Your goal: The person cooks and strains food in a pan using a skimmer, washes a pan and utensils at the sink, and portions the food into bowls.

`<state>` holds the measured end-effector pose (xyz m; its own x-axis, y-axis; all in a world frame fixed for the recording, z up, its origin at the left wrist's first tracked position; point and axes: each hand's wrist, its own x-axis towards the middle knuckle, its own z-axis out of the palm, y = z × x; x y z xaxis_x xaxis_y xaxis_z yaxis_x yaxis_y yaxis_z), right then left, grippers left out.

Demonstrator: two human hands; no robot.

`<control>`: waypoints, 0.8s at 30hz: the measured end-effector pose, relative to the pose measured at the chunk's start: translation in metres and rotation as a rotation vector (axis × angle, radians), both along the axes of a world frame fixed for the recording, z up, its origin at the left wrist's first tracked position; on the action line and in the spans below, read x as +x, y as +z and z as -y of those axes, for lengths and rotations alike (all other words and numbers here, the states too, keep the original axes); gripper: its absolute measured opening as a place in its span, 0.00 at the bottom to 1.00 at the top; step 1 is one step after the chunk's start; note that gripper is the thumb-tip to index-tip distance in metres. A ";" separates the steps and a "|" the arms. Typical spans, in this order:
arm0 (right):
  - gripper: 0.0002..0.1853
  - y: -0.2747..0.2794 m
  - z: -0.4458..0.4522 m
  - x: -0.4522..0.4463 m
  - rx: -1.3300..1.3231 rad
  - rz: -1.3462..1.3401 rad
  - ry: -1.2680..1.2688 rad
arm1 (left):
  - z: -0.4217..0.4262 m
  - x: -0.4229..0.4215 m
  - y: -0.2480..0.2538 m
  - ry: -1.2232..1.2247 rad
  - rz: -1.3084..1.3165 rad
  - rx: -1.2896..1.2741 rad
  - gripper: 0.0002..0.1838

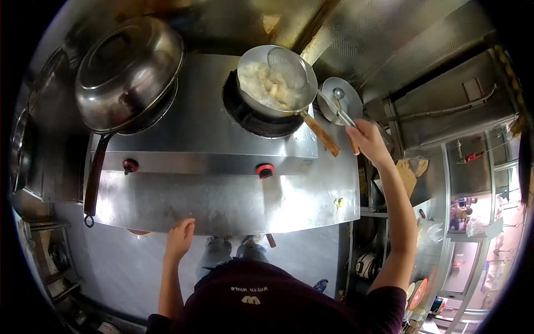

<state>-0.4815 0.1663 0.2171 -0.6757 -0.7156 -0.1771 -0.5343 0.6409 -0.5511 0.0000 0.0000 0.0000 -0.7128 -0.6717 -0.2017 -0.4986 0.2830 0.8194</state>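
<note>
Domed metal cover [130,72] is sitting well to the left of the steaming pan [253,58], and its long dark handle [98,172] is pointing back toward the person. Between that cover and the pan, but nearer the body, a red knob [129,166] is standing out from the front panel of the steel table [208,111]. The left hand [179,239] is hovering by the table's front edge, on the body side of the pan and left of it, its fingers curling loosely and apparently holding nothing. A second red-and-black knob [265,170] is facing out just on the body side of the pan.

Pale food [272,89] is simmering inside the pan, with the round mesh skimmer [286,62] lying over its far side. The wooden pan handle [321,135] is running diagonally rightward and toward the body. Right of the pan, a shallow metal bowl [349,86] is holding a ladle [339,93].

The right hand [367,140] is by far the nearer one; its fingers are closing around a slim metal handle [345,118], apparently the skimmer's. That long axis is slanting away from the body and leftward, so the mesh is lying left of the fingers and beyond them, inside the pan.
</note>
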 end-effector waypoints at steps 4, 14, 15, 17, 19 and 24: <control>0.17 -0.014 0.022 -0.003 0.045 -0.645 0.062 | -0.005 0.002 -0.001 -0.016 -0.006 -0.075 0.09; 0.17 -0.021 0.059 -0.017 0.352 -0.819 0.231 | -0.023 0.003 -0.010 0.024 0.008 -0.092 0.09; 0.17 -0.016 0.058 -0.013 0.384 -0.827 0.269 | -0.024 0.004 -0.011 0.018 0.014 -0.093 0.09; 0.16 -0.007 0.052 -0.008 0.411 -0.837 0.329 | -0.026 0.004 -0.013 0.007 0.022 -0.095 0.09; 0.16 0.002 0.042 -0.006 0.406 -0.839 0.373 | -0.028 0.003 -0.012 0.000 0.026 -0.101 0.09; 0.20 0.037 0.020 0.005 0.536 -0.828 0.402 | -0.029 -0.003 -0.014 -0.021 0.053 -0.099 0.10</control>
<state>-0.4767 0.1464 0.2545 -0.4617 -0.8777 -0.1284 -0.8395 0.3855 0.3829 -0.0026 0.0286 -0.0141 -0.7167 -0.6757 -0.1727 -0.5339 0.3722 0.7593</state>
